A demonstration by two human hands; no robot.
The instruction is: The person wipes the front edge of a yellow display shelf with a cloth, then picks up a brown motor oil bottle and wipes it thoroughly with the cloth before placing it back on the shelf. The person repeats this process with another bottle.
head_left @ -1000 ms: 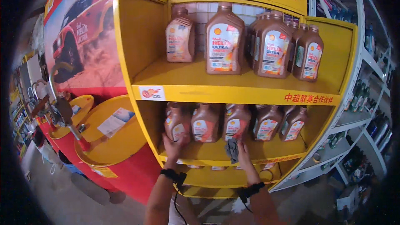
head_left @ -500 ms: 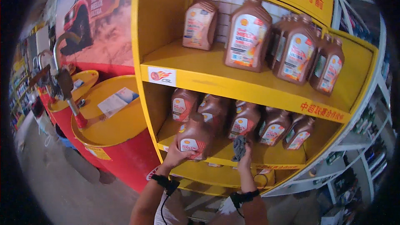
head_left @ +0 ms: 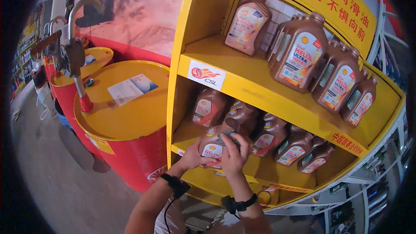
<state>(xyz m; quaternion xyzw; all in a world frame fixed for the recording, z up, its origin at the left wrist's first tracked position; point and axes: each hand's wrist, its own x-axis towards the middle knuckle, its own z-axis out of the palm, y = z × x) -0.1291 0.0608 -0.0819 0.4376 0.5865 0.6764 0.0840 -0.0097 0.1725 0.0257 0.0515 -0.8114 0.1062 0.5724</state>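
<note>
A brown motor oil bottle with a white-and-red label stands tilted in front of the lower shelf. My left hand grips it low on its left side. In my right hand is a crumpled dark grey cloth, pressed against the bottle's upper right side below the cap. My right fingers partly cover the cloth and the bottle. Just behind, on the same shelf, are several similar bottles, among them one oil bottle at the left and another oil bottle to the right.
A yellow shelf unit holds larger bottles on its upper level. To the left stands a red drum with a yellow top, a paper sheet on it and a metal hand pump. A white metal rack stands at right.
My right hand has brought the cloth leftward onto the bottle, from where it was held apart. My left hand keeps its grip. The view has shifted, so the shelf appears further right.
</note>
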